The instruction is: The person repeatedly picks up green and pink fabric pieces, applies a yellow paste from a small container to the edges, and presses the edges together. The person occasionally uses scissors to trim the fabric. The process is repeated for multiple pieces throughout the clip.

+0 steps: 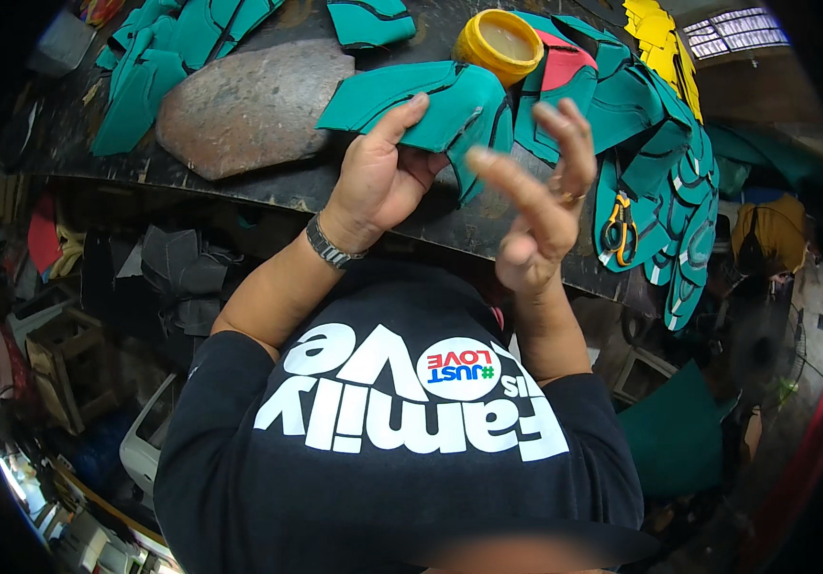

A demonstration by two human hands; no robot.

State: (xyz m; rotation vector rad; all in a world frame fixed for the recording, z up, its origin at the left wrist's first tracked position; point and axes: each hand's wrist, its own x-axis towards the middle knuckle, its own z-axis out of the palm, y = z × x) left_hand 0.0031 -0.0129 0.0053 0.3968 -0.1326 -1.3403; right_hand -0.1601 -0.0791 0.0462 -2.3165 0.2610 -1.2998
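My left hand (380, 182) grips the near edge of a green sheet-material piece (421, 91) with black edging, thumb on top and the other fingers beneath it. The piece is curved and raised over the table; it looks like a cut shoe upper part. My right hand (545, 215) is just right of it, fingers spread and somewhat blurred by motion, with nothing visible in them. A pale mark shows on the green surface near that hand. Behind the piece stands a yellow tub (475, 59) with pale contents.
A worn, brownish slab (249, 110) lies left on the dark table (287, 194). Green pieces (148, 86) are heaped at far left, more green pieces (632, 105) at right. A tool with orange and black handles (619, 232) rests on them. Yellow pieces (662, 48) lie at far right.
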